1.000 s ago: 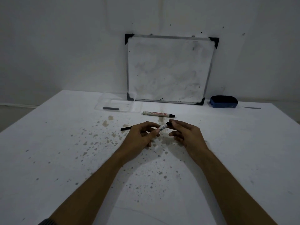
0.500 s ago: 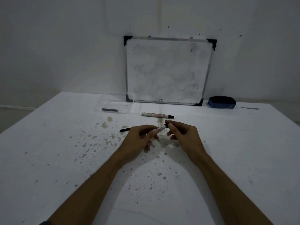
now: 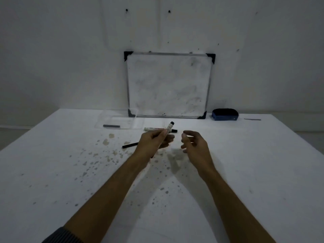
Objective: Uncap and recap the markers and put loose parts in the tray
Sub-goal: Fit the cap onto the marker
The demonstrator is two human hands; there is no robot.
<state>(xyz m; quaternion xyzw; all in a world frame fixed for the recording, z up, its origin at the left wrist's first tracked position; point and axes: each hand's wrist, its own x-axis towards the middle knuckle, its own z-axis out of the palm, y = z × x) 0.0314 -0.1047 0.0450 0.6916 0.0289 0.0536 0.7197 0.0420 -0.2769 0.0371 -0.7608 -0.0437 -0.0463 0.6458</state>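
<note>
My left hand (image 3: 154, 142) grips a white marker (image 3: 169, 126) by its lower part, black end tilted up and away from me. Beside it my right hand (image 3: 193, 144) hovers just above the table, fingers curled and apart, with nothing visible in them. A second white marker (image 3: 153, 129) with a black cap lies on the table just beyond my left hand. Left of that hand a thin black stick (image 3: 130, 145) rests on the table. The clear tray (image 3: 105, 120) sits at the back left with a grey stick (image 3: 111, 126) in it.
A small whiteboard (image 3: 168, 85) leans on the wall at the back of the white, stained table (image 3: 254, 163). A blue eraser (image 3: 225, 114) lies to its right, with a thin grey strip (image 3: 252, 119) farther right.
My right hand has let go of the marker's black end and drawn away to the right. The left hand has lifted the marker and tilted its black end upward.
</note>
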